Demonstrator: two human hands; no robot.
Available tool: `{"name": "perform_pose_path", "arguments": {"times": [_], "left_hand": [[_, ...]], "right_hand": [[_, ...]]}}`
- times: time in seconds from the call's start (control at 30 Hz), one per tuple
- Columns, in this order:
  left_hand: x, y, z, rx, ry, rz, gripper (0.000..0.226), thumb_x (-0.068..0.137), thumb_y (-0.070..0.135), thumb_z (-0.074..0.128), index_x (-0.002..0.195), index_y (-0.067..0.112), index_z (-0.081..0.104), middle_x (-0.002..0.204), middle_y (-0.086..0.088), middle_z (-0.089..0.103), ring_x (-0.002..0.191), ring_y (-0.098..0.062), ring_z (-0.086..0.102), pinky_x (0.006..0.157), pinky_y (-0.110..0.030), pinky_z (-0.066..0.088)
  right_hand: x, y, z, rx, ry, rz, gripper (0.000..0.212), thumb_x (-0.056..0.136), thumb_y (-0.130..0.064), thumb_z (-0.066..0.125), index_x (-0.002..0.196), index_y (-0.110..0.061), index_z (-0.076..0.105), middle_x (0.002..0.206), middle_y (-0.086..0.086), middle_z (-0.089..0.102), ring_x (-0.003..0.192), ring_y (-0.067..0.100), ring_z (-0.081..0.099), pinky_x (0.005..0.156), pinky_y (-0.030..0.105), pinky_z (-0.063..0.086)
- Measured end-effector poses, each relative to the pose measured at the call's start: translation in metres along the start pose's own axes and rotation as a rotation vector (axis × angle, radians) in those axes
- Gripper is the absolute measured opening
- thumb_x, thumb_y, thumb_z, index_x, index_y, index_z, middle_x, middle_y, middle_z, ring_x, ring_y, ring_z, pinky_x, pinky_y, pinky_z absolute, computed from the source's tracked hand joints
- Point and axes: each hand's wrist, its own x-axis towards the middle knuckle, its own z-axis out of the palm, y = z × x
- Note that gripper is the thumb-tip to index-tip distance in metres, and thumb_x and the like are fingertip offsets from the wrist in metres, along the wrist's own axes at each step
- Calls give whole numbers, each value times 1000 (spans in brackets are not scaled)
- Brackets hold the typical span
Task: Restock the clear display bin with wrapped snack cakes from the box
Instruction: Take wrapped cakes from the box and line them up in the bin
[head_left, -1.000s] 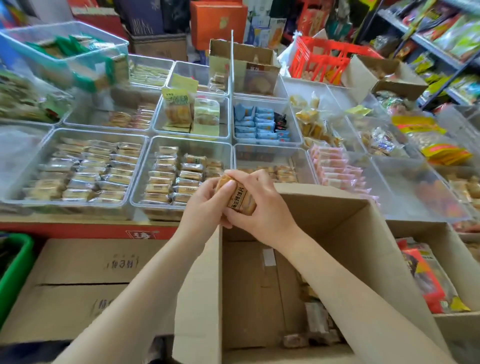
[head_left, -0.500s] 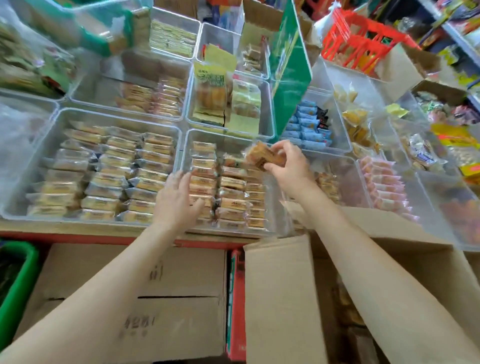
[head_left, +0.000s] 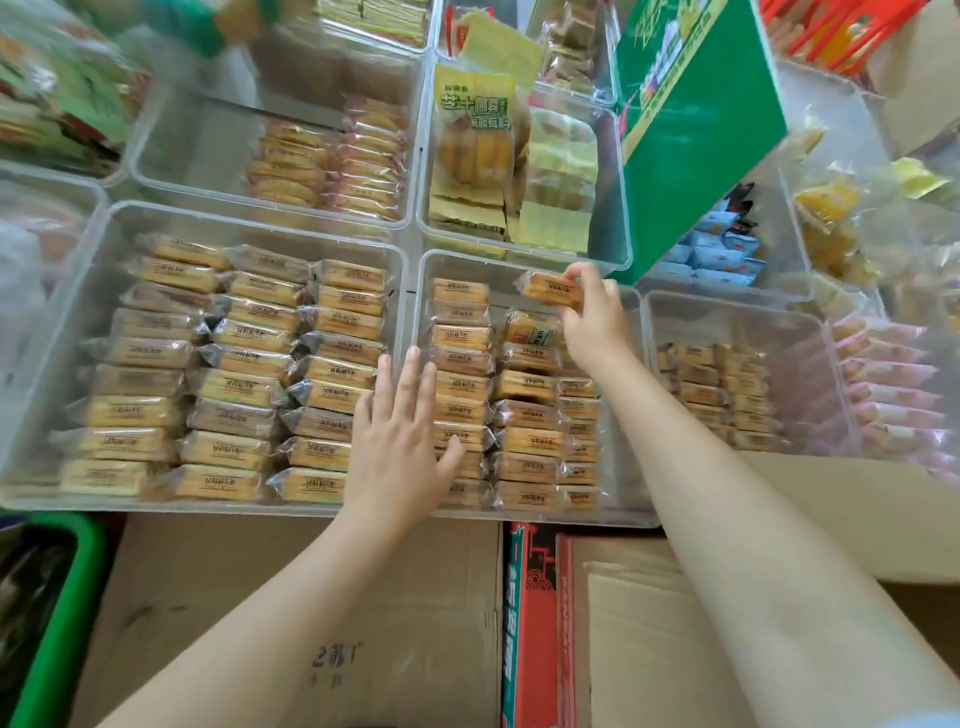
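The clear display bin (head_left: 524, 270) is sitting front and centre among other clear tubs, its far end still showing bare floor while three columns of wrapped cakes are filling the near part. The cardboard box (head_left: 639, 623) is lying below it at the lower right, only its flap showing, so what is left inside cannot be told.

The left hand (head_left: 400, 441) is lying flat over the bin's left rim, fingers straight and slightly spread, the thumb touching the left column of stacked cakes (head_left: 461, 384) as if steadying them; it is gripping nothing.

The right hand (head_left: 592, 317) is reaching over the far part of the bin, pinching one wrapped snack cake (head_left: 550, 290) by its right end between thumb and curled fingertips. The cake is hanging level just above the bare floor, beyond the middle column.

The cake is probably going to handle as light and soft: a small sponge bar in slick, crinkly film that is likely sliding easily under the fingers and giving way if squeezed. The crimped ends are offering a hold but are letting the bar swing; a gentle pinch across the body near one end, as now, is looking like the surer place, with only enough pressure to keep the film from slipping. Set down flat, it should be lining up with its row rather than tipping against the neighbours
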Motion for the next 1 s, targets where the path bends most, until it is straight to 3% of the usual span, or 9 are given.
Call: {"name": "perform_pose_path", "arguments": {"times": [0.17, 0.33, 0.47, 0.6, 0.7, 0.87, 1.0], "left_hand": [[2, -2, 4, 22, 6, -11, 85, 94, 61, 23, 163, 17, 0, 168, -7, -15, 156, -31, -12, 125, -48, 7], [2, -2, 6, 40, -14, -10, 85, 94, 61, 23, 163, 16, 5, 169, -9, -15, 156, -33, -9, 125, -52, 13], [1, -1, 4, 52, -19, -10, 85, 94, 62, 21, 163, 15, 5, 168, -10, -15, 156, -34, -8, 125, -52, 13], [1, -1, 3, 48, -31, -12, 85, 94, 62, 20, 163, 15, 3, 168, -11, -16, 156, -34, -10, 126, -52, 12], [2, -1, 4, 43, -34, -9, 84, 94, 61, 21, 163, 15, 5, 168, -11, -15, 156, -35, -8, 126, -54, 14], [1, 1, 4, 38, -44, -12, 84, 95, 61, 24, 163, 15, 6, 168, -12, -15, 156, -37, -7, 125, -54, 15], [2, 2, -1, 37, -58, -10, 84, 98, 60, 28, 163, 15, 0, 166, -11, -22, 155, -36, -12, 126, -54, 11]], "right_hand": [[5, 9, 23, 152, -91, 90, 34, 105, -21, 48, 135, -33, 40, 130, 8, 47, 107, 17, 50, 93, 34, 42], [9, 17, 24, 122, -69, 96, 34, 105, -21, 47, 136, -34, 43, 126, 6, 41, 97, 14, 48, 80, 25, 41], [12, 19, 27, 36, -249, 115, 37, 104, -24, 49, 139, -38, 46, 129, 9, 47, 104, 22, 55, 89, 38, 51], [11, 20, 29, 11, -330, 181, 43, 103, -29, 44, 146, -37, 42, 140, 8, 51, 118, 25, 54, 91, 42, 52], [11, 9, 35, -104, -321, 210, 50, 102, -43, 36, 151, -33, 37, 153, 13, 39, 136, 34, 42, 109, 52, 40], [-8, -6, 54, -243, -286, 157, 55, 103, -60, 21, 153, -36, 29, 161, 18, 19, 143, 44, 32, 112, 59, 30], [-13, -8, 54, -427, -307, 140, 58, 103, -62, 10, 158, -44, 14, 164, 19, 19, 150, 37, 21, 119, 57, 15]]}}
